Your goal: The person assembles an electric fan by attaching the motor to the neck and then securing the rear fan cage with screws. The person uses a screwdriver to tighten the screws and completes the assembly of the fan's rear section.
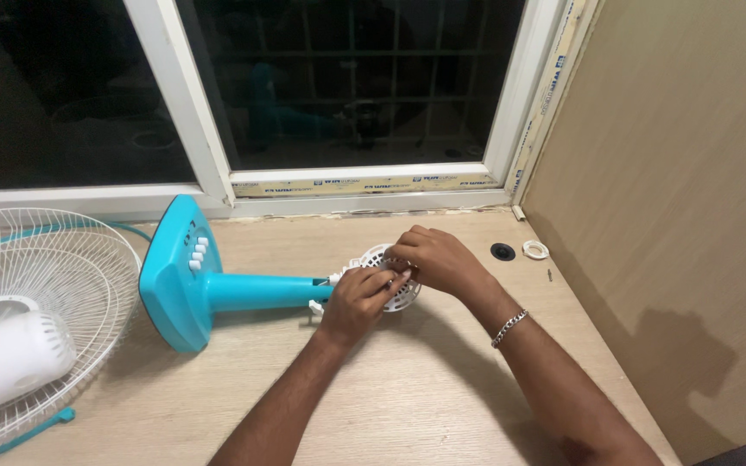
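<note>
This looks like a room in a home, at night. A plain wooden table [442, 388] is pushed up against a white-framed window [192, 121] whose glass is dark, with bars outside it. A bare tan wall [684, 173] closes the corner on the right. A household fan lies in parts on the table: a turquoise base and stem [192, 280], a white wire guard [62, 267] and a white motor housing [6, 358]

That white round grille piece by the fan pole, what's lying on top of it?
Both hands rest on the white round grille piece: the left hand over its near side, the right hand over its far side. Only its slotted edges show; its centre is covered by fingers.
</note>
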